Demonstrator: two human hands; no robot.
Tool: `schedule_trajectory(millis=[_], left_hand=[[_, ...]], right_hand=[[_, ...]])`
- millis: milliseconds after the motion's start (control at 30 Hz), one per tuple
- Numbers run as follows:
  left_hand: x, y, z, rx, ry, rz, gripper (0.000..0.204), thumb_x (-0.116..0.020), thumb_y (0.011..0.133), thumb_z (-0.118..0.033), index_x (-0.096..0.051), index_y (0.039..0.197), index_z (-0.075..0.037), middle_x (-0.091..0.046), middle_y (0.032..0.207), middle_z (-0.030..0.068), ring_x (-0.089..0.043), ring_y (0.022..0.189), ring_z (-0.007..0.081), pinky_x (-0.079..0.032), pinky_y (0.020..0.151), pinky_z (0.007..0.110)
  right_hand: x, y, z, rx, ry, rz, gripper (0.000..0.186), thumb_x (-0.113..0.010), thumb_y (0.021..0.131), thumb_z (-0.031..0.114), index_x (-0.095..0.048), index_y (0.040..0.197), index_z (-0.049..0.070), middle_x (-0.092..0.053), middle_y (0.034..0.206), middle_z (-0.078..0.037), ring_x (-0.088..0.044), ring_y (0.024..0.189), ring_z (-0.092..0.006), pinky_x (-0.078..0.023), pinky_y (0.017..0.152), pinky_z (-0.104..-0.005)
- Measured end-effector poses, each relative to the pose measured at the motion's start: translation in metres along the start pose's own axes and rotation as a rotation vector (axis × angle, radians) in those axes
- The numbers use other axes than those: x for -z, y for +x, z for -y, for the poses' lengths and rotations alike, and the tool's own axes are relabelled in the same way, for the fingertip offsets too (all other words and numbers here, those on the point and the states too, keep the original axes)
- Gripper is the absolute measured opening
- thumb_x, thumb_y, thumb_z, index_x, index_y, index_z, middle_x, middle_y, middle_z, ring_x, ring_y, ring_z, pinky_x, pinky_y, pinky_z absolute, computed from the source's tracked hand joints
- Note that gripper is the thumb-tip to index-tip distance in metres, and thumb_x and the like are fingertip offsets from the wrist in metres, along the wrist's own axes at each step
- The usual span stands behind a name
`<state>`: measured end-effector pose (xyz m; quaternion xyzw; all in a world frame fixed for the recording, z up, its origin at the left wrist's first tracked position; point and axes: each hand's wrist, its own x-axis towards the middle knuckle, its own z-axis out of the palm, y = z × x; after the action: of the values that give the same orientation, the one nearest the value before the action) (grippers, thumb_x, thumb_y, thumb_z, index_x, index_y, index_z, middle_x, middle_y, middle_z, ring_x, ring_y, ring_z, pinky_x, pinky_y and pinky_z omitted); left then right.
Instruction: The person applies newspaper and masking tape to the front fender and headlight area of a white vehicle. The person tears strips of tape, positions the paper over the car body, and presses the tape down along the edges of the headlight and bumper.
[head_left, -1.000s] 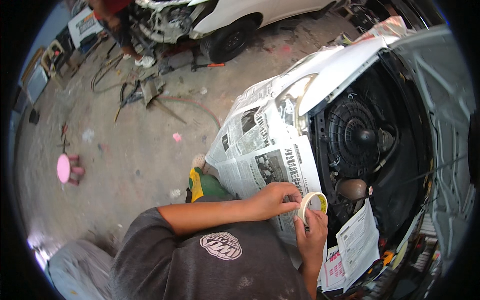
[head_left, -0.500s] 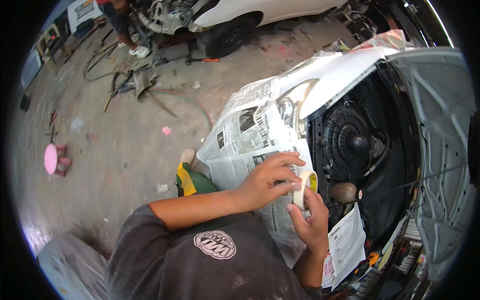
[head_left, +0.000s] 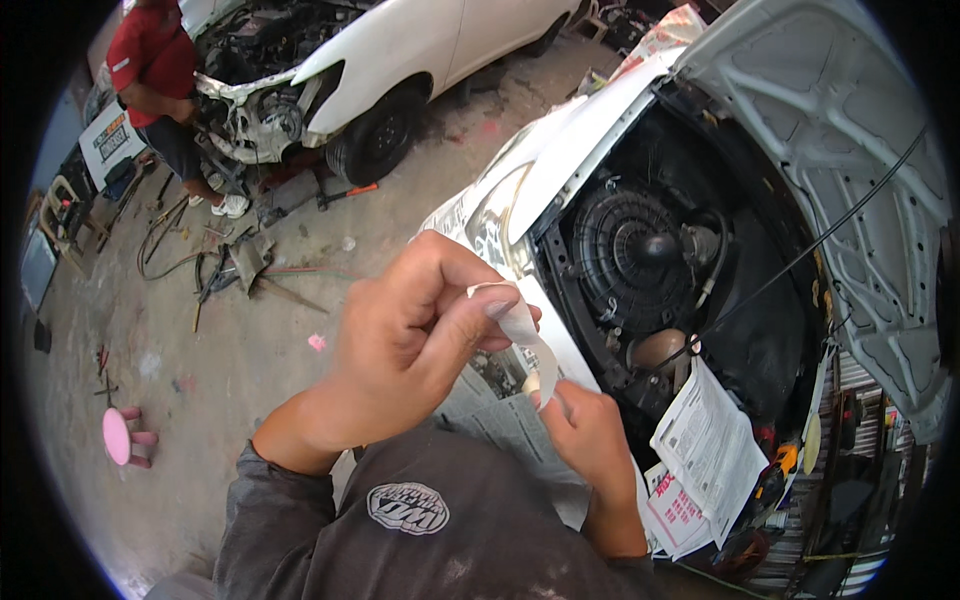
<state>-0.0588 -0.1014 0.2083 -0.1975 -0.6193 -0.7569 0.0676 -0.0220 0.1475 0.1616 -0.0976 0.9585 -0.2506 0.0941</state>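
Note:
My left hand [head_left: 405, 345] is raised in front of me, thumb and fingers pinching the free end of a pale masking tape strip [head_left: 540, 350]. That strip hangs in a curl down toward my right hand [head_left: 590, 430], which is closed around the tape roll; only a bit of the roll [head_left: 531, 383] shows beside the fingers. Below both hands, newspaper sheets [head_left: 505, 430] cover the front of a white car. Its headlight [head_left: 492, 228] shows partly, beyond my left hand.
To the right is the open engine bay with a round black housing [head_left: 640, 245] under a raised hood [head_left: 830, 120]. Printed papers [head_left: 710, 440] lie at its near edge. A pink stool [head_left: 118, 436] stands left. A person in red [head_left: 155, 60] stands by another white car [head_left: 410, 45].
My left hand has come up and toward me, drawing a tape strip off the roll. My right hand has shifted slightly left with the roll. The view has tilted, showing more of the person in red.

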Motion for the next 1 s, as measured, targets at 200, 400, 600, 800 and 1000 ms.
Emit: schedule_trajectory(millis=[200,400,600,800,1000], left_hand=[[-0.012,0.004,-0.009,-0.006,-0.194,-0.093,0.007,-0.05,0.105,-0.008,-0.046,0.106,-0.002,-0.07,0.097,0.018,-0.074,0.097,0.029,-0.065,0.073,0.033],[0.003,-0.006,0.027,0.127,-0.419,-0.187,0.01,-0.049,0.106,-0.009,-0.046,0.112,-0.002,-0.07,0.108,0.0194,-0.072,0.097,0.0217,-0.063,0.079,0.031],[-0.01,-0.055,0.192,0.324,-0.614,-0.622,0.015,-0.051,0.106,-0.02,-0.046,0.115,-0.008,-0.062,0.123,0.0121,-0.066,0.108,0.0234,-0.057,0.09,0.039],[-0.041,-0.104,0.324,0.634,-0.624,-0.738,0.016,-0.054,0.105,-0.022,-0.048,0.111,-0.009,-0.058,0.113,0.006,-0.06,0.102,0.0173,-0.053,0.089,0.035],[-0.039,-0.118,0.356,0.694,-0.61,-0.875,0.02,-0.057,0.104,-0.021,-0.047,0.111,-0.006,-0.056,0.108,0.0066,-0.059,0.1,0.017,-0.053,0.088,0.033]], right_hand=[[-0.027,0.001,0.024,0.119,1.052,-0.095,0.072,-0.081,0.087,0.015,-0.038,0.142,-0.004,-0.065,0.09,-0.007,-0.061,0.077,-0.0107,-0.051,0.071,-0.0252],[-0.039,0.014,0.024,0.239,1.013,-0.525,0.009,-0.053,0.105,0.01,-0.052,0.107,0.002,-0.069,0.089,-0.01,-0.049,0.062,-0.0033,-0.039,0.056,-0.0189],[-0.019,0.047,0.022,0.024,0.328,-0.213,0.016,-0.06,0.099,0.014,-0.061,0.089,0.001,-0.068,0.076,-0.008,-0.054,0.057,-0.0091,-0.043,0.054,-0.0275],[-0.048,0.108,0.019,0.037,-0.396,0.185,0.028,-0.059,0.096,0.029,-0.065,0.089,0.003,-0.069,0.082,-0.023,-0.067,0.079,-0.0451,-0.051,0.071,-0.0537],[-0.087,0.157,0.017,0.094,-0.632,0.269,0.026,-0.061,0.094,0.027,-0.067,0.09,0.002,-0.071,0.086,-0.024,-0.069,0.084,-0.044,-0.054,0.077,-0.0524]])
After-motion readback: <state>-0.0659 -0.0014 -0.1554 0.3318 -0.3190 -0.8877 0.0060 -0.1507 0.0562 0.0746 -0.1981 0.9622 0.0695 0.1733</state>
